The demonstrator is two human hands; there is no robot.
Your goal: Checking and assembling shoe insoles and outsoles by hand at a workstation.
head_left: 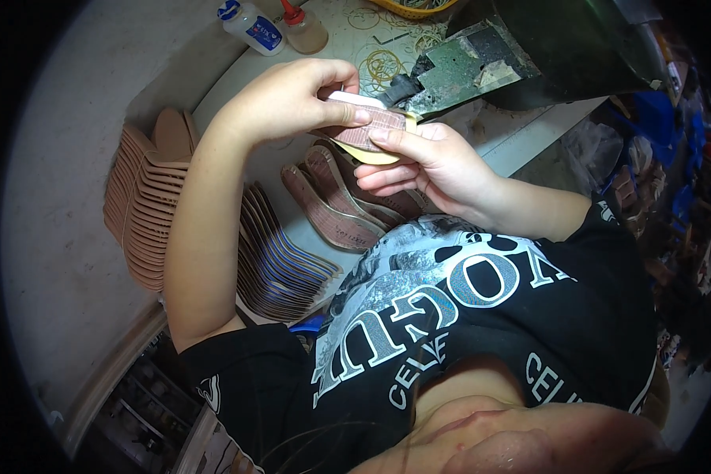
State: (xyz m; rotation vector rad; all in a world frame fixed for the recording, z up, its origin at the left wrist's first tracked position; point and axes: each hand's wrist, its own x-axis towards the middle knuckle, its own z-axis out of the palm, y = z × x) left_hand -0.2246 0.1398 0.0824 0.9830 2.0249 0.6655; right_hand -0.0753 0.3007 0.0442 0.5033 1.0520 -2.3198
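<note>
Both hands hold a shoe insole (387, 118) up over the table. It has a brownish-pink grid-marked face and a pale yellow strip along its edge. My left hand (300, 91) grips the far left part, thumb pressed on the face, with a white piece showing under its fingers. At the other end my right hand (450, 162) has its thumb on top and its fingers curled below. Several similar insoles (336, 205) lie on the table beneath my hands. Beside my left arm stand a row of tan insoles (146, 213) and a row of dark-edged insoles (280, 261).
At the far side are a white bottle with a blue cap (254, 30) and a red-tipped squeeze bottle (304, 33). Rubber bands (383, 67) lie near a green metal fixture (474, 71), which stands just beyond my hands. A yellow basket (419, 9) sits at the back.
</note>
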